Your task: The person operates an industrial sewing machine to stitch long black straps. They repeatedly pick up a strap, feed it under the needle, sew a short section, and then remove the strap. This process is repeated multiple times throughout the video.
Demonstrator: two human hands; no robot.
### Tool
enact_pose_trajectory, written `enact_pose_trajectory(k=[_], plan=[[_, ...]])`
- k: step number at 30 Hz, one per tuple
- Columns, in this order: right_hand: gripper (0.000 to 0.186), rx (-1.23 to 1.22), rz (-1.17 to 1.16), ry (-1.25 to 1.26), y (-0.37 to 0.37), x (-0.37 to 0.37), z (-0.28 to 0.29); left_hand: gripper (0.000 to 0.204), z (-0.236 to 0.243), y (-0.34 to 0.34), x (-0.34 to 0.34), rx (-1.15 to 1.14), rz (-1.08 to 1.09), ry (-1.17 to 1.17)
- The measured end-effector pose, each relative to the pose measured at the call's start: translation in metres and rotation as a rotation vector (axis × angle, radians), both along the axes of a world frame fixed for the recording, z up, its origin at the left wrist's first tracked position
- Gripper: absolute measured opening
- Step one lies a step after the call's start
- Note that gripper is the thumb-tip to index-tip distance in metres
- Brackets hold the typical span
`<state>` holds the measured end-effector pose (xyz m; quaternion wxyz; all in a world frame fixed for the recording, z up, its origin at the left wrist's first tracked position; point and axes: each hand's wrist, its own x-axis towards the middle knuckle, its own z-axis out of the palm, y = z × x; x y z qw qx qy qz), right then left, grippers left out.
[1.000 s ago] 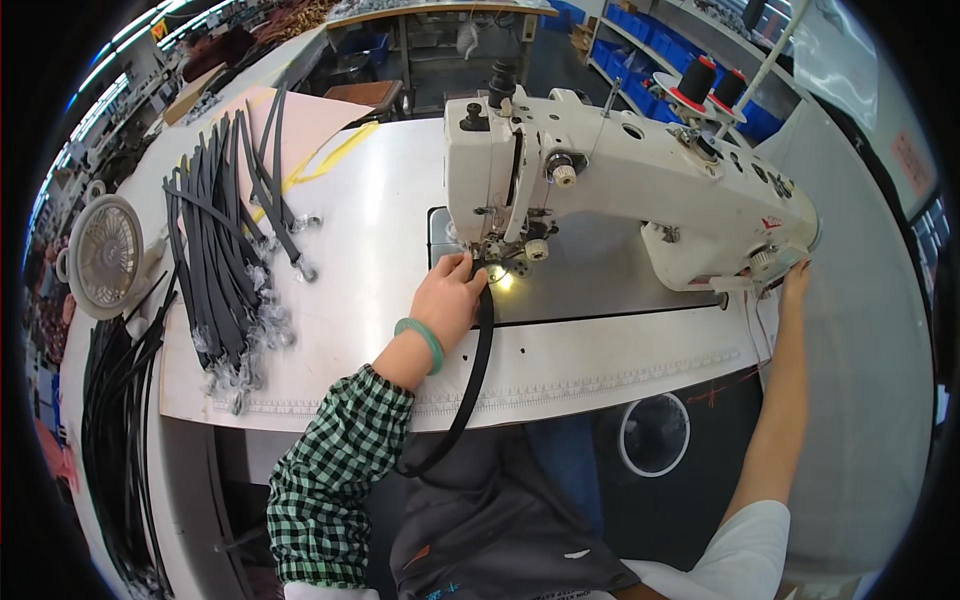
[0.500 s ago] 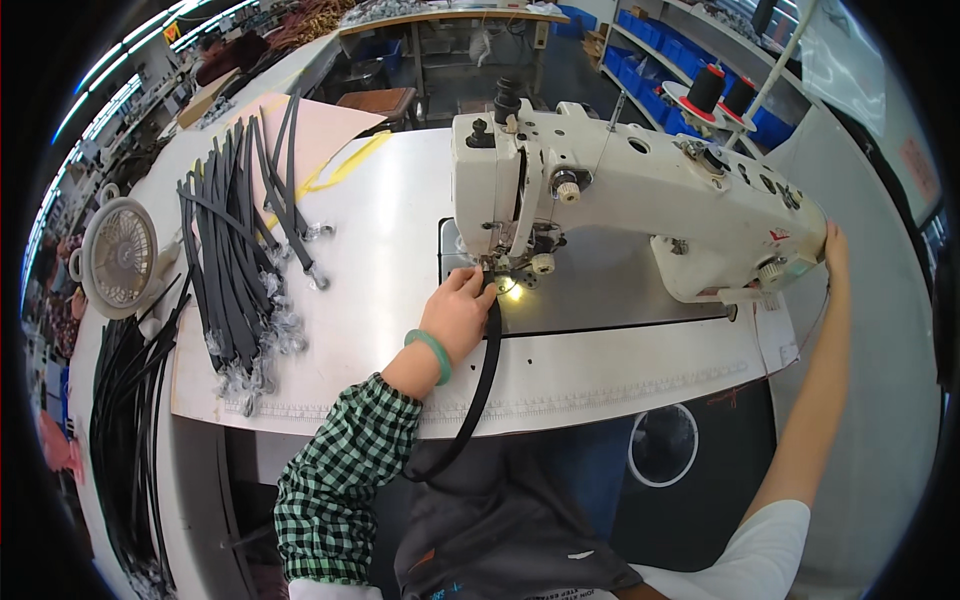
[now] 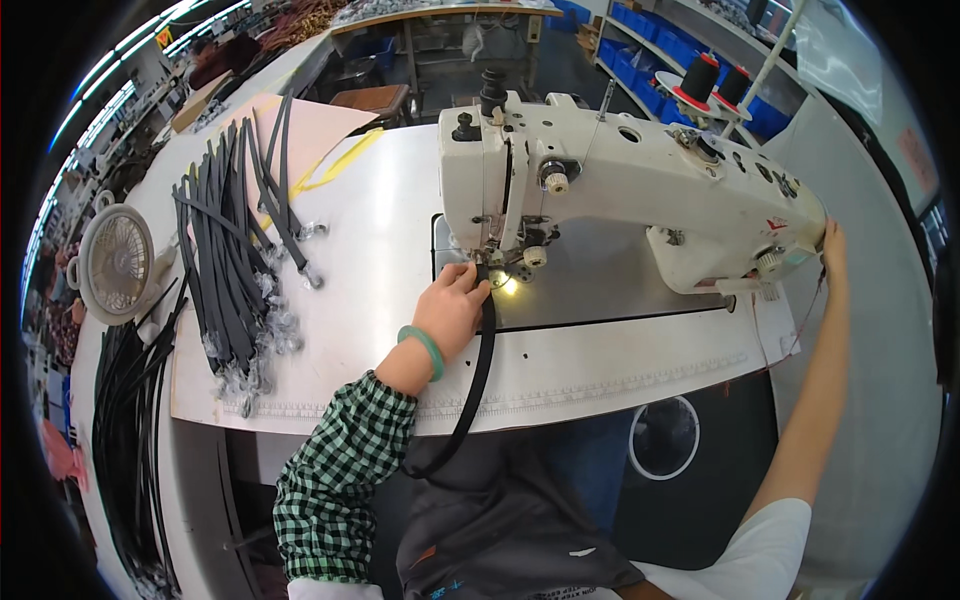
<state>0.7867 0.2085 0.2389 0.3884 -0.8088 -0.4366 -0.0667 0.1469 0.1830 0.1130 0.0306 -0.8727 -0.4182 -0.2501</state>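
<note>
A white industrial sewing machine [image 3: 610, 180] stands on the table, its small lamp lit beside the needle. My left hand [image 3: 447, 310] pinches a black strap [image 3: 484, 370] right at the presser foot. From there the strap hangs in a curve over the table's front edge towards my lap. My right hand [image 3: 834, 245] reaches up to the far right end of the machine, where the handwheel side is. Its fingers are mostly hidden behind the machine's end, so their grip does not show.
On the left lie a pile of black straps [image 3: 217, 250] with clear-wrapped ends, a small fan [image 3: 118, 258] and longer black strips [image 3: 125, 420]. Pink paper [image 3: 335, 122] is behind the pile. Black thread cones [image 3: 697, 80] stand behind the machine; blue bins [image 3: 630, 65] fill a shelf.
The view has shifted slightly, so the machine sits a little further left and higher. My left hand stays on the strap at the presser foot, and my right hand stays at the machine's end.
</note>
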Motion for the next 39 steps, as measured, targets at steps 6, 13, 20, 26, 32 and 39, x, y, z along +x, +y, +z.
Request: enact_pose_trajectory(k=[6, 13, 20, 26, 32, 39], plan=[[0.052, 0.068, -0.012, 0.151, -0.003, 0.009, -0.03, 0.034, 0.003, 0.002, 0.002, 0.002, -0.002, -0.009], [0.055, 0.506, 0.1, 0.526, -0.001, -0.024, -0.048, 0.034, 0.002, -0.001, 0.0, -0.006, 0.025, -0.022], [0.053, 0.128, 0.01, 0.043, 0.021, -0.029, 0.009, 0.033, 0.002, 0.003, 0.0, -0.025, 0.034, -0.019], [0.051, -0.004, 0.078, -0.33, 0.029, 0.002, 0.019, 0.034, 0.003, 0.006, 0.002, -0.03, 0.031, -0.007], [0.062, -0.126, -0.183, -0.245, 0.023, 0.054, 0.009, 0.031, -0.004, 0.014, 0.004, 0.016, -0.005, -0.003], [0.061, -0.102, -0.137, -0.277, 0.034, 0.045, -0.001, 0.031, -0.002, 0.01, -0.001, -0.013, 0.018, -0.008]])
